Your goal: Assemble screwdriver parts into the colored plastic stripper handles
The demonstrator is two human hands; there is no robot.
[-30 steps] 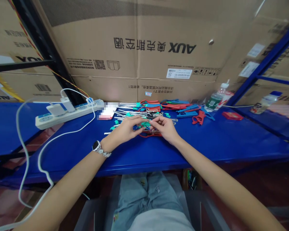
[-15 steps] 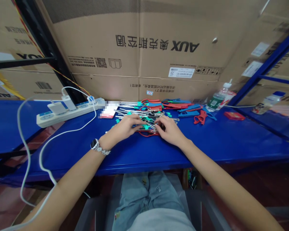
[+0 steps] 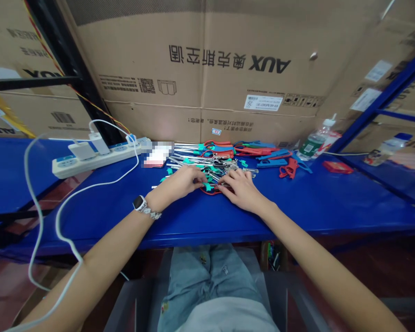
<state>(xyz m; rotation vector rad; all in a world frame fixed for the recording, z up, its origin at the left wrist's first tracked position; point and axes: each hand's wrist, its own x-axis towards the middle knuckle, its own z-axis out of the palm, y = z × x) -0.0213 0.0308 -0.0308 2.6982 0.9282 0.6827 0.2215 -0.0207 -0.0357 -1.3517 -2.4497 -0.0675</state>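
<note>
A loose pile of thin metal tubes (image 3: 186,146) with teal plastic pieces and fine wires lies on the blue table (image 3: 200,221). At the pile's front left, my left hand (image 3: 186,182) is closed, thumb and fingertips pinched at a teal plastic piece (image 3: 209,186). Facing it, my right hand (image 3: 241,188) bends over the pile's right side, its thumb and index finger near a thin wire; what they grip is too small to make out. A red loop-shaped part (image 3: 210,192) lies just under the fingertips. My left wrist wears a watch (image 3: 139,203).
Red and blue plastic handle shells (image 3: 273,159) lie right of the pile. Beyond them stand a green-labelled bottle (image 3: 310,146) and a red packet (image 3: 337,167). A white power strip (image 3: 100,159) with cables sits at left. A large cardboard box (image 3: 224,83) walls off the back.
Both hands have shifted slightly toward me and lower on the pile. The teal piece now shows between the fingertips, and my right fingers spread a little flatter. The view has tilted slightly.
</note>
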